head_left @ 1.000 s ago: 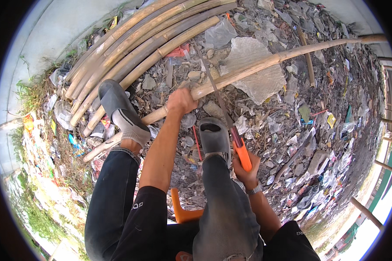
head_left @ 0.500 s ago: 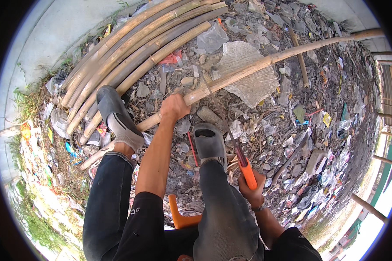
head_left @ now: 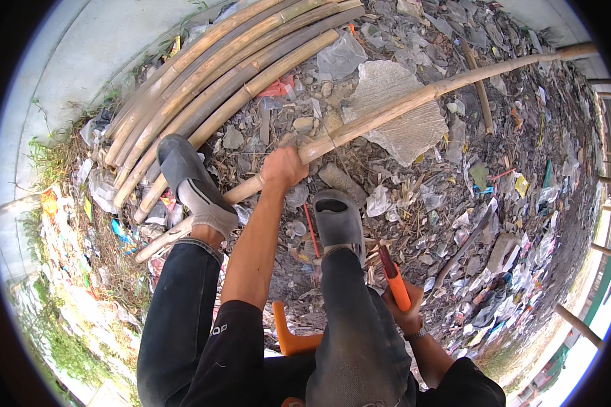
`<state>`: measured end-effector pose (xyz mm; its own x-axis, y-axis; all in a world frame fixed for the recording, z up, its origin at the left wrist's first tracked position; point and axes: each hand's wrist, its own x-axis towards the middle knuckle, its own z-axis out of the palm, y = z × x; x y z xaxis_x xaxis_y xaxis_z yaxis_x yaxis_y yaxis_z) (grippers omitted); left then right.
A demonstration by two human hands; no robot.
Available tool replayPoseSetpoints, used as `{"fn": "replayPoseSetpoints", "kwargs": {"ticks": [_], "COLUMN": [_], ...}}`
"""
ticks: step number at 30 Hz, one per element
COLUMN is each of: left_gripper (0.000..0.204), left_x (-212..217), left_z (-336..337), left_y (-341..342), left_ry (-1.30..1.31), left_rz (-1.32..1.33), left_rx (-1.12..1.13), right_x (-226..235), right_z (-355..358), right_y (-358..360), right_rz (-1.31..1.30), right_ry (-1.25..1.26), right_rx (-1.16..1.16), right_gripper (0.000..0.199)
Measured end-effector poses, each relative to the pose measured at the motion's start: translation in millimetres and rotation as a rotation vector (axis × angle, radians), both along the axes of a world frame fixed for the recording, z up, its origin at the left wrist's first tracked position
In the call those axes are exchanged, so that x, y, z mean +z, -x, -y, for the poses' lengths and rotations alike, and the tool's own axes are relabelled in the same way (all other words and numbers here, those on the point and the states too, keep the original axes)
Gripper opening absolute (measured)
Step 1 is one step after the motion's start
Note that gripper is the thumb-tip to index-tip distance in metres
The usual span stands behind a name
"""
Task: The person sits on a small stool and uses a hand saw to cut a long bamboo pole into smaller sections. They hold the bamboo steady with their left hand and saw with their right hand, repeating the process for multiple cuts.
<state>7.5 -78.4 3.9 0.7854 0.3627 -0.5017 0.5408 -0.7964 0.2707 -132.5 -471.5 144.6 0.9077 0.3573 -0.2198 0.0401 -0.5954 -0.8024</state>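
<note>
My left hand [head_left: 283, 167] is closed around a long bamboo pole [head_left: 414, 102] that runs from near my left foot up to the right rim. My right hand [head_left: 405, 313] grips the orange handle of a tool [head_left: 395, 281] beside my right knee; its blade is hidden behind my leg. My grey shoes [head_left: 337, 218] rest on the littered ground on either side of the pole's near end, and I sit on an orange stool [head_left: 292, 336].
A stack of several bamboo poles [head_left: 210, 88] lies along a pale concrete wall [head_left: 68, 81] at upper left. Stones, plastic scraps and a torn clear sheet [head_left: 404, 125] cover the ground. Grass and litter edge the left side. Thin posts stand at the right rim.
My right hand with the orange-handled tool has dropped lower and nearer my body. My left hand stays on the pole.
</note>
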Motion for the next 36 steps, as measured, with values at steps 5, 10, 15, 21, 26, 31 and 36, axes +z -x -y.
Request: {"fn": "replayPoseSetpoints", "kwargs": {"ticks": [5,10,15,21,26,31,36], "left_gripper": [0.042,0.044,0.040,0.043,0.042,0.043,0.044], "left_x": [3,4,4,4,11,13,8], "left_z": [1,1,-5,9,-10,-3,-11], "left_y": [0,-8,-8,-15,-7,-5,-11], "left_ry": [0.002,0.039,-0.031,0.032,0.013,-0.039,0.016], "left_rz": [0.003,-0.018,0.006,-0.004,-0.027,-0.036,-0.057], "left_rx": [0.036,-0.006,0.017,0.005,0.000,0.033,0.010], "right_x": [-23,-55,10,-42,-29,-14,-13], "right_z": [-52,-105,-8,-90,-61,-62,-125], "right_y": [-48,-74,-3,-81,-42,-31,-94], "right_rz": [-0.093,0.005,-0.056,0.015,-0.061,-0.093,-0.044], "right_ry": [-0.090,-0.181,-0.051,-0.104,-0.171,-0.132,-0.150], "right_rx": [-0.073,-0.067,0.005,-0.067,-0.164,-0.161,-0.109], "right_gripper": [0.011,0.016,0.023,0.014,0.011,0.012,0.013]}}
